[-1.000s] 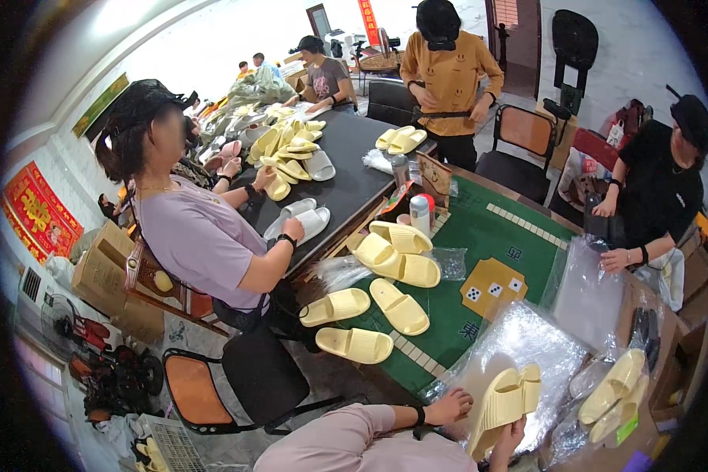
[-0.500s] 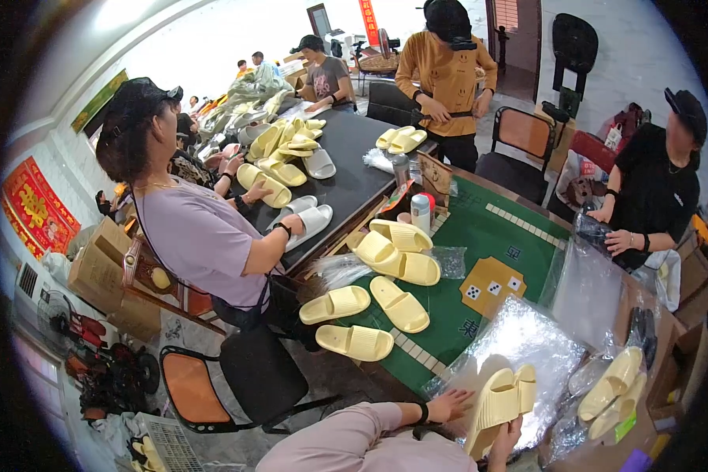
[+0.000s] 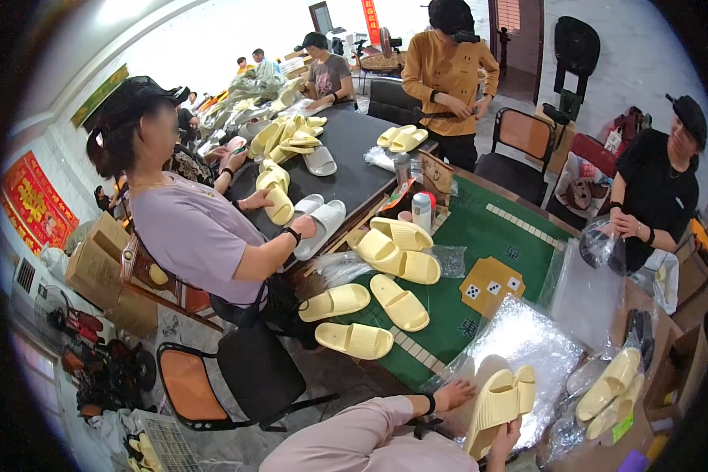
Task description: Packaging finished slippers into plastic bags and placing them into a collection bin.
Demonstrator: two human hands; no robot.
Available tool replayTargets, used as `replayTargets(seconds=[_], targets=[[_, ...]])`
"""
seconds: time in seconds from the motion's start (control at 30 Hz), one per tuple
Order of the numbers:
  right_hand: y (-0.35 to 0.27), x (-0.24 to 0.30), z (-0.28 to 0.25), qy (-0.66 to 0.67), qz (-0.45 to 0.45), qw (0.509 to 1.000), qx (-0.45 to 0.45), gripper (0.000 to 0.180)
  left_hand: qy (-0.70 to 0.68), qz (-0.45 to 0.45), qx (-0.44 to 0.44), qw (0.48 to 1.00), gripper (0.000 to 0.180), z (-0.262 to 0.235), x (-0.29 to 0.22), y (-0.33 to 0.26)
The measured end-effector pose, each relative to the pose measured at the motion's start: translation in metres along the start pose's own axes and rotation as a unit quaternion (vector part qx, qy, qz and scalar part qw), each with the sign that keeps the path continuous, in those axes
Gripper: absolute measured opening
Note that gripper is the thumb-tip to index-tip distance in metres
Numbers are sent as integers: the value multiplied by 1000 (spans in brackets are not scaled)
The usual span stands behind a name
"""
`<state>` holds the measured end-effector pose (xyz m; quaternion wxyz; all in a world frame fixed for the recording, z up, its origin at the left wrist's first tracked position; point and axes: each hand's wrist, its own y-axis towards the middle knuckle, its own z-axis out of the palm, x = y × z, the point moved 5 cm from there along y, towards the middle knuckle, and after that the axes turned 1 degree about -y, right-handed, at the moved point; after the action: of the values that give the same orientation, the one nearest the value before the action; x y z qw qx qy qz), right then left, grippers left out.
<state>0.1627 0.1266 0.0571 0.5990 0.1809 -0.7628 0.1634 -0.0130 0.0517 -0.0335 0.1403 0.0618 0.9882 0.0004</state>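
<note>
My right hand (image 3: 505,437) grips a pair of pale yellow slippers (image 3: 502,401) held together upright, at their lower end, over a clear plastic bag (image 3: 527,346). My left hand (image 3: 453,391) lies flat on the bag's near edge with the fingers stretched out, just left of the pair. Both forearms, in pink sleeves, come in from the bottom edge. The bag lies on the near corner of a green felt table (image 3: 480,228).
Several loose yellow slippers (image 3: 399,301) lie on the green table, and bagged ones (image 3: 612,387) sit to my right. A dark table (image 3: 354,173) beyond holds more slippers. A person in lilac (image 3: 197,236) sits left, others stand behind. An orange chair (image 3: 189,381) stands near left.
My hands and the slipper pair have hardly moved. The person in lilac has turned the head and taken up a yellow slipper over the dark table.
</note>
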Motion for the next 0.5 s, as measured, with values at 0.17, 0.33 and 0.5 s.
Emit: replayTargets(seconds=[0.17,0.33,0.5], targets=[[-1,22,3,-15,-9,1000,9,31,-63,-40,-64,995,32,-11,9,1],[6,69,-5,67,2,998,-9,34,-74,-51,-157,983,22,-54,1,15],[3,80,1,94,65,969,221,24,-407,-164,-203,875,26,-59,19,24]])
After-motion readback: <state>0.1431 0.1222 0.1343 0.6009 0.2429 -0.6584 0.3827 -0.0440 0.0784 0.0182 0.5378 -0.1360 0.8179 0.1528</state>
